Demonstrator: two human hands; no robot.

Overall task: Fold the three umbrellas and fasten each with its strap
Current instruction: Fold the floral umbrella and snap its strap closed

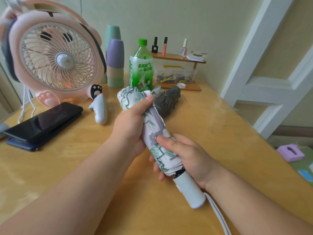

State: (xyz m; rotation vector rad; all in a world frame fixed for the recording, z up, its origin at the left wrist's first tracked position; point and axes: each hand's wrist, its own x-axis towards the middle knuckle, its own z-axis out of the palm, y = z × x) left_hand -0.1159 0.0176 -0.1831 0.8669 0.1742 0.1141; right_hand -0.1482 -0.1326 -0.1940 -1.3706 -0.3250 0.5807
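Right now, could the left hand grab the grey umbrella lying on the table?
Probably not just yet. The left hand is wrapped round the leafy white umbrella, so it is busy. The grey umbrella lies close behind it with nothing between, so once it lets go, the way looks free.

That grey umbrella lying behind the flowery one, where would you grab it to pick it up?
Probably round the middle of its bunched fabric, coming from above and the right. The grey umbrella lies flat on the table with bare wood on that side, while the flowery umbrella and green bottle crowd its left. Its handle is not visible.
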